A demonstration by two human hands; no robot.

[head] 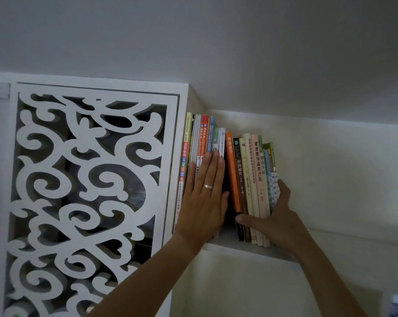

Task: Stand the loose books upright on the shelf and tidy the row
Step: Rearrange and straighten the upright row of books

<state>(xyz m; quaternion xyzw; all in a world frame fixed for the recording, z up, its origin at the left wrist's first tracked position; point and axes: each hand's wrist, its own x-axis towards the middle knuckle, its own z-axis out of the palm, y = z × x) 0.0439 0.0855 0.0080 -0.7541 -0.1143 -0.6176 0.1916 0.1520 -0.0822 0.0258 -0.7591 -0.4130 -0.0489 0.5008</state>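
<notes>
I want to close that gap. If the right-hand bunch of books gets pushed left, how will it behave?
The right bunch of thin paperbacks leans already, so it probably topples without the right hand gripping it. The slim spines likely flex. The white shelf looks smooth, so they should slide easily.

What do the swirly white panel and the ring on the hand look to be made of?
Swirly white panel: probably painted wood or board, matte, with thick flat-cut edges.
Ring on the left hand: seemingly metal, silvery, catching a pale glint.

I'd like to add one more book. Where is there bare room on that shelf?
Bare shelf lies right of the right hand, toward the wall. A dark gap splits the row beside the orange book. Left of it, books pack against the fretwork panel.
</notes>
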